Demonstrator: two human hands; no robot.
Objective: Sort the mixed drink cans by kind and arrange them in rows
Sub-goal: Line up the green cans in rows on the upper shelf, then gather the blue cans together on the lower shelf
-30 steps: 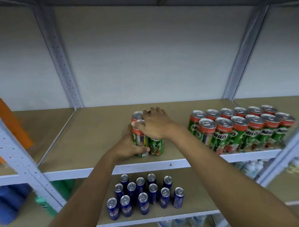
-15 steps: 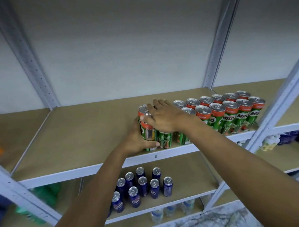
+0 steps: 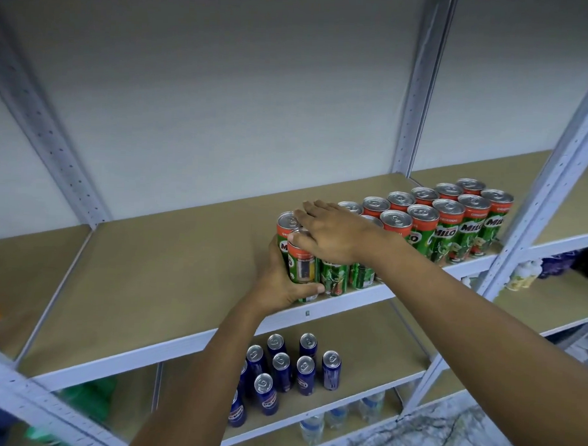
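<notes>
White metal shelving (image 3: 193, 345), beige boards, pale wall behind. Left hand (image 3: 285, 279) wraps front Milo can (image 3: 301, 265) at shelf edge, fingers curled round its base. Right hand (image 3: 332, 236) lies flat atop neighbouring Milo cans, fingers straight, slightly spread. Milo rows (image 3: 454, 223) stand just beyond right wrist; blue cans (image 3: 289, 371) one shelf below hands.

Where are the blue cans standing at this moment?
The blue cans stand in the lower middle of the head view, on the shelf directly below the green Milo cans.

Green Milo cans (image 3: 449, 226) upright in two rows on shelf (image 3: 169, 271); blue cans (image 3: 281, 370) below.
</notes>
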